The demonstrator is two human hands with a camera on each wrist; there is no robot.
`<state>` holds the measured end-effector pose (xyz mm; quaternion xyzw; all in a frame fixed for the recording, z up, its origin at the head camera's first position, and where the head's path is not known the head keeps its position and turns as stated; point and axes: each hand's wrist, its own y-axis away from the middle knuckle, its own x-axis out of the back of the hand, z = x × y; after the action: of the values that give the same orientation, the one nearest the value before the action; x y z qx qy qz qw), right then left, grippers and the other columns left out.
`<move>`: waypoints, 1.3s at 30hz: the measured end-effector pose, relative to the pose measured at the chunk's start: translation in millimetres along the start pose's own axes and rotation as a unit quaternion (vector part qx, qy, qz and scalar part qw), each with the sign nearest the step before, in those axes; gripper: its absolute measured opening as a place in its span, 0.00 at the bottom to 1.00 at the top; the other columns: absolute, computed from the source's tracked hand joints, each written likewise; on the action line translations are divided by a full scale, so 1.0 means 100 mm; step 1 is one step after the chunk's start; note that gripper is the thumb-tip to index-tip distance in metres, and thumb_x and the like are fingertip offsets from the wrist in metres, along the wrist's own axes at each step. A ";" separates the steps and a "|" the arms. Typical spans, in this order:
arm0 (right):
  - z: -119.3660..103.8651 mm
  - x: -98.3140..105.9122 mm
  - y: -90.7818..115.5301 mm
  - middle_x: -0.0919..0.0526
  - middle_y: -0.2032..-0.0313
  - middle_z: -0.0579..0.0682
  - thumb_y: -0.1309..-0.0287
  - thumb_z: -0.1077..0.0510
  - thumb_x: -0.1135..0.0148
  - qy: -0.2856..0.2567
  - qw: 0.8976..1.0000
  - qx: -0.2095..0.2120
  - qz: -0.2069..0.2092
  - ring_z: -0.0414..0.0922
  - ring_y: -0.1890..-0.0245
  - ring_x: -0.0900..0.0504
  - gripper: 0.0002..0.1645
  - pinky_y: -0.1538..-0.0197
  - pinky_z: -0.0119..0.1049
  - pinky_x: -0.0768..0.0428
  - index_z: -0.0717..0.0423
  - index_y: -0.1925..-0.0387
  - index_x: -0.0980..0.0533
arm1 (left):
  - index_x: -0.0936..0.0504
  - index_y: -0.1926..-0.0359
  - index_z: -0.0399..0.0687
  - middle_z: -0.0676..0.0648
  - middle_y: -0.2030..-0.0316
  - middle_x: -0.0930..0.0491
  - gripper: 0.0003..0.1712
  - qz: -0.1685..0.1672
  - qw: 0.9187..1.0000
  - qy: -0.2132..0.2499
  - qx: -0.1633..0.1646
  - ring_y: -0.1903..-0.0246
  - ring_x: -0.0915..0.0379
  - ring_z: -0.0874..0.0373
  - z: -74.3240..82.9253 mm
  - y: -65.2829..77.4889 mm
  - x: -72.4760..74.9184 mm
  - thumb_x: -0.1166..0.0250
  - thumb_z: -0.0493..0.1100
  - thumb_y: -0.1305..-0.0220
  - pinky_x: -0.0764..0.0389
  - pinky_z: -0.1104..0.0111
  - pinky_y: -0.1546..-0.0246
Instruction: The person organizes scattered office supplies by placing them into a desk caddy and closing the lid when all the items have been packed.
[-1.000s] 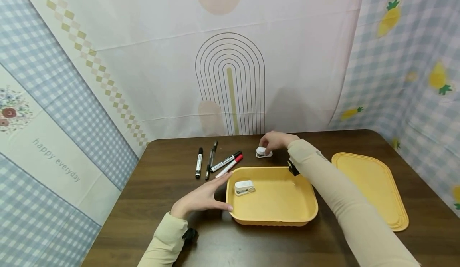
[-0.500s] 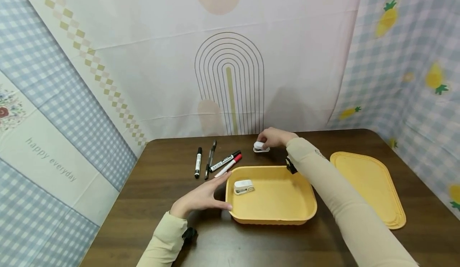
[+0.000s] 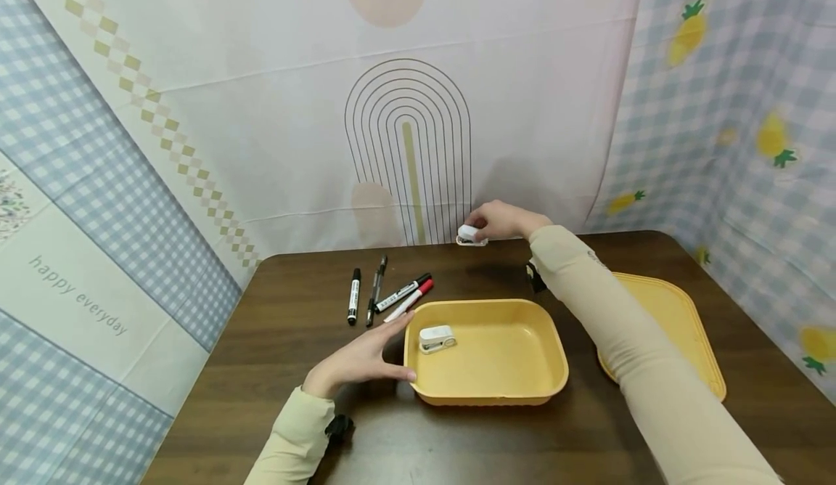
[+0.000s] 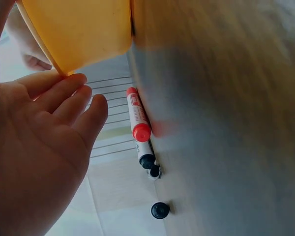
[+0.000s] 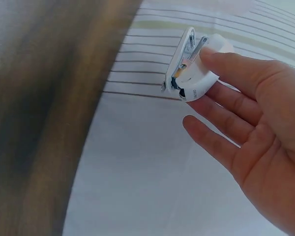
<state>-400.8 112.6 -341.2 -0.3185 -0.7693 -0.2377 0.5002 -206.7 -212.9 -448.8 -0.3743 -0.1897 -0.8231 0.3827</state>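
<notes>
My right hand (image 3: 506, 220) pinches a small white stapler (image 5: 199, 71) between thumb and fingers, raised above the table's far edge. The right wrist view shows the stapler tilted, its metal inside visible. On the near side of it sits a yellow tray (image 3: 503, 392). A second white stapler (image 3: 436, 339) lies inside, toward the tray's left. My left hand (image 3: 355, 360) rests against the tray's left wall with thumb and fingers spread. In the left wrist view its fingertips (image 4: 77, 78) touch the tray's outer corner.
Left of the tray's far corner lie a red-capped marker (image 3: 409, 301), a black-capped marker (image 3: 400, 295), a dark pen (image 3: 376, 289) and another black-capped marker (image 3: 354, 297). A flat yellow lid (image 3: 675, 318) lies to the right, partly behind my right sleeve. A patterned cloth (image 3: 287, 107) hangs behind the table.
My right hand has lifted the stapler off the table, moving up and away toward the far edge. My left hand and the tray keep their places; the view has shifted slightly.
</notes>
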 end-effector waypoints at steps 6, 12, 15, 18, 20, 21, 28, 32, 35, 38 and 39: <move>0.00 0.30 0.11 0.14 0.53 0.59 0.37 0.63 0.33 -0.008 0.999 0.002 0.041 0.53 0.52 0.16 0.20 0.47 0.49 0.20 0.67 0.45 0.20 | 0.52 0.19 0.54 0.46 0.21 0.51 0.63 0.002 1.000 0.004 -0.003 0.24 0.54 0.52 0.00 -0.01 0.00 0.26 0.66 0.45 0.43 0.50 0.28; -0.03 0.59 0.24 0.14 0.52 0.62 0.36 0.64 0.35 -0.012 0.998 0.009 0.068 0.56 0.51 0.16 0.21 0.47 0.51 0.20 0.69 0.44 0.21 | 0.50 0.19 0.52 0.47 0.21 0.50 0.62 0.003 1.000 0.010 -0.004 0.24 0.54 0.51 0.02 -0.01 0.00 0.26 0.65 0.45 0.43 0.49 0.28; -0.07 0.72 0.30 0.15 0.51 0.64 0.35 0.65 0.36 -0.018 0.997 0.009 0.072 0.57 0.50 0.17 0.20 0.46 0.51 0.21 0.70 0.44 0.22 | 0.50 0.19 0.52 0.47 0.21 0.49 0.62 0.003 1.000 0.010 -0.002 0.24 0.54 0.49 0.03 -0.01 0.01 0.26 0.66 0.45 0.43 0.48 0.29; -0.11 0.82 0.35 0.16 0.50 0.65 0.35 0.65 0.37 -0.016 0.997 0.004 0.073 0.58 0.49 0.17 0.21 0.46 0.52 0.21 0.71 0.43 0.23 | 0.51 0.19 0.52 0.46 0.21 0.50 0.63 0.002 1.000 0.006 -0.001 0.24 0.54 0.47 0.04 -0.01 0.02 0.27 0.66 0.45 0.44 0.48 0.28; -0.13 0.88 0.38 0.15 0.50 0.64 0.34 0.64 0.37 -0.003 0.997 -0.004 0.075 0.57 0.49 0.17 0.21 0.46 0.52 0.21 0.70 0.42 0.22 | 0.51 0.19 0.52 0.44 0.21 0.50 0.63 0.002 1.000 0.005 -0.002 0.24 0.55 0.45 0.04 0.00 0.03 0.26 0.66 0.45 0.44 0.48 0.28; -0.14 0.90 0.39 0.15 0.50 0.63 0.34 0.64 0.37 0.005 0.997 -0.006 0.074 0.57 0.49 0.17 0.21 0.46 0.51 0.21 0.69 0.42 0.22 | 0.51 0.19 0.51 0.44 0.22 0.50 0.63 0.002 1.000 0.002 -0.002 0.24 0.55 0.45 0.03 0.00 0.02 0.27 0.66 0.45 0.44 0.48 0.28; -0.25 0.98 0.49 0.14 0.53 0.61 0.34 0.61 0.36 0.049 0.996 0.004 0.073 0.54 0.51 0.16 0.21 0.47 0.50 0.20 0.68 0.43 0.21 | 0.52 0.19 0.54 0.44 0.21 0.51 0.62 -0.010 1.000 -0.006 -0.002 0.23 0.56 0.47 0.02 0.02 0.03 0.28 0.67 0.44 0.44 0.48 0.28; -0.42 1.01 0.55 0.13 0.54 0.58 0.36 0.60 0.34 0.044 0.995 0.026 0.086 0.52 0.52 0.15 0.21 0.47 0.49 0.20 0.66 0.44 0.20 | 0.52 0.19 0.53 0.44 0.21 0.51 0.62 -0.008 1.000 -0.011 -0.005 0.23 0.57 0.46 0.02 0.02 0.04 0.28 0.67 0.44 0.45 0.48 0.28; -0.58 1.02 0.64 0.12 0.55 0.55 0.36 0.59 0.34 0.034 0.994 0.050 0.092 0.49 0.53 0.14 0.21 0.48 0.47 0.19 0.63 0.44 0.19 | 0.52 0.19 0.54 0.44 0.21 0.51 0.62 -0.010 1.000 -0.016 -0.003 0.23 0.57 0.46 0.01 0.02 0.05 0.28 0.68 0.44 0.45 0.48 0.28; -0.72 1.01 0.79 0.12 0.56 0.52 0.35 0.58 0.33 0.026 0.993 0.077 0.087 0.47 0.54 0.14 0.20 0.49 0.44 0.18 0.61 0.44 0.19 | 0.53 0.19 0.55 0.45 0.21 0.52 0.63 -0.016 1.000 -0.016 -0.009 0.23 0.57 0.46 0.00 0.01 0.04 0.28 0.68 0.44 0.44 0.48 0.28; -0.75 1.00 0.85 0.12 0.56 0.52 0.35 0.59 0.33 0.026 0.992 0.087 0.084 0.46 0.55 0.14 0.20 0.50 0.43 0.17 0.61 0.44 0.19 | 0.54 0.19 0.55 0.45 0.21 0.52 0.63 -0.016 1.000 -0.016 -0.014 0.23 0.57 0.45 0.00 0.00 0.04 0.28 0.67 0.44 0.44 0.48 0.28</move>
<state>-322.6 144.5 -216.1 -0.3315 -0.7443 -0.1353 0.5638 -208.5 -214.7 -445.6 -0.3895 -0.1904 -0.8257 0.3609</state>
